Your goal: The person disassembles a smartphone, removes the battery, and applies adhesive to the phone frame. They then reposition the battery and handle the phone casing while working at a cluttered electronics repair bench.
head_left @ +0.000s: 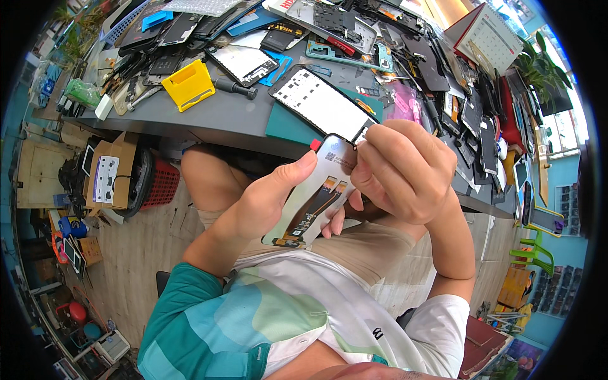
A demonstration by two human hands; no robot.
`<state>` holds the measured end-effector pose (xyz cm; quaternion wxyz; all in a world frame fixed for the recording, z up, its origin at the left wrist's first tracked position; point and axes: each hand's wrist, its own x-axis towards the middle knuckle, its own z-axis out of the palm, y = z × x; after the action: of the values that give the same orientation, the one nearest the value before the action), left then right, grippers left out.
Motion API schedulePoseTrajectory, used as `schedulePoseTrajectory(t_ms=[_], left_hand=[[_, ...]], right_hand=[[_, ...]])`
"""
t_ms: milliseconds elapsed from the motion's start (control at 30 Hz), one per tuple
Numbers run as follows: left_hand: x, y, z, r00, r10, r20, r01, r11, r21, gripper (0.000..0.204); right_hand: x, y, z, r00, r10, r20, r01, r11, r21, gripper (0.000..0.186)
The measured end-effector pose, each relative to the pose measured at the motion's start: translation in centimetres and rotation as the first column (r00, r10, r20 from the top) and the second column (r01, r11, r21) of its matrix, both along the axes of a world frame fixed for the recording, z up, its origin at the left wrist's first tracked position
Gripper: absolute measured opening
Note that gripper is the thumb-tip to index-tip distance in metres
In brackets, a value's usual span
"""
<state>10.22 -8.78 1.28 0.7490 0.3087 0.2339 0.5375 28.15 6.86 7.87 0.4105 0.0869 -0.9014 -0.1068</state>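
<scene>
Above the lap (380, 248), the left hand (271, 190) grips a silvery, brown-ribboned, red-tabbed phone screen (315, 195); the right hand (406, 174) has fingertips together at its top edge. Phone parts (323, 98) crowd the grey table (209, 125); a red basket (163, 183) stands below.

Between the left hand (269, 196) and right hand (405, 171), the screen (304, 190) is coloured silvery grey, its tab (315, 145) red. Beyond them, a white phone frame (313, 97) is dotted black; below, the shirt (253, 307) is patterned with teal, blue and white waves.

Phone repair workshop in here, grey desk (237, 114) heaped with phone parts (472, 117), stripped frame (322, 100) on teal mat (285, 125), display panel (310, 199) handheld
</scene>
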Motion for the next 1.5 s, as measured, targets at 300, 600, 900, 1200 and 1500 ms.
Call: schedulePoseTrajectory(t_ms=[300, 600, 900, 1200, 1500], left_hand=[[-0.1, 0.1, 0.7, 0.995, -0.001, 0.096, 0.006, 0.999, -0.047, 0.069], [-0.8, 0.9, 0.9, 0.989, 0.14, 0.051, -0.137, 0.988, -0.064, 0.08], [-4.2, 1.1, 3.7, 0.912, 0.391, -0.122, -0.389, 0.92, 0.036, 0.072], [-14.6, 8.0, 8.3, 0.716, 0.506, -0.48, -0.449, 0.861, 0.238, 0.039], [-27.2, 18.8, 13.2, 0.291, 0.464, -0.837, -0.357, 0.864, 0.355, 0.044]], right_hand=[[-0.1, 0.1, -0.4, 1.0, -0.008, -0.025, 0.008, 1.0, -0.014, 0.02], [0.2, 0.3, 0.6, 0.994, -0.067, -0.086, 0.059, 0.994, -0.091, 0.029], [8.4, 2.8, 0.1, 0.792, -0.608, 0.043, 0.575, 0.721, -0.386, 0.017], [17.1, 4.7, -1.2, 0.64, -0.749, 0.174, 0.742, 0.542, -0.395, 0.013], [18.3, 5.4, -2.9, 0.569, -0.799, 0.193, 0.778, 0.448, -0.441, 0.021]])
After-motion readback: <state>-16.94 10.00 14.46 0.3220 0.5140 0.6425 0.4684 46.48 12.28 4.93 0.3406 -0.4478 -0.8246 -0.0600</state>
